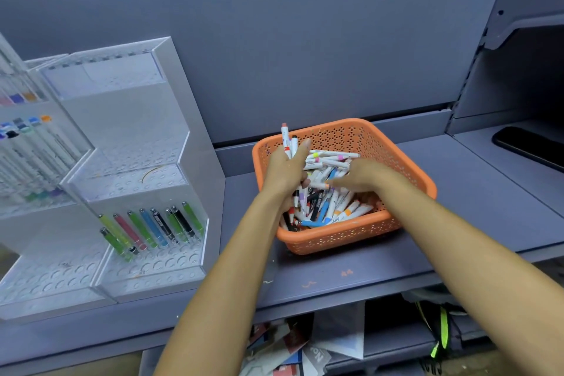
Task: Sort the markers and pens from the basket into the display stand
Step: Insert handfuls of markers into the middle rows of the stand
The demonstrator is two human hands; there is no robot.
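Filling the orange perforated basket [335,238] nearly to its rim is a loose heap of markers [338,207]. They are short white barrels with printed lettering and caps or bands in blue, orange, pink, purple, yellow, red and black, lying crossed in every direction. The basket sits on the grey-blue surface [396,272], close to the back panel.

Both hands are inside the basket. The left hand [285,171] is at the back-left corner with its fingers curled round two markers [288,140], which stand upright above the rim, one with a pinkish cap and a red band. The right hand [358,175] lies palm-down on the heap with its fingers reaching left toward the other hand. I cannot tell whether it grips a marker or only rests on them.

Just left of the basket stands the clear stepped display stand [137,162], its tiers drilled with round holes. Its lower tier holds a leaning row of slim pens [152,227] in green, pink, blue and black, while the upper tiers show only holes. A second clear stand [52,278] at the far left carries white markers with coloured caps [27,156].

A dark phone [531,146] lies on the surface at the right, and papers [290,345] lie on the shelf below.
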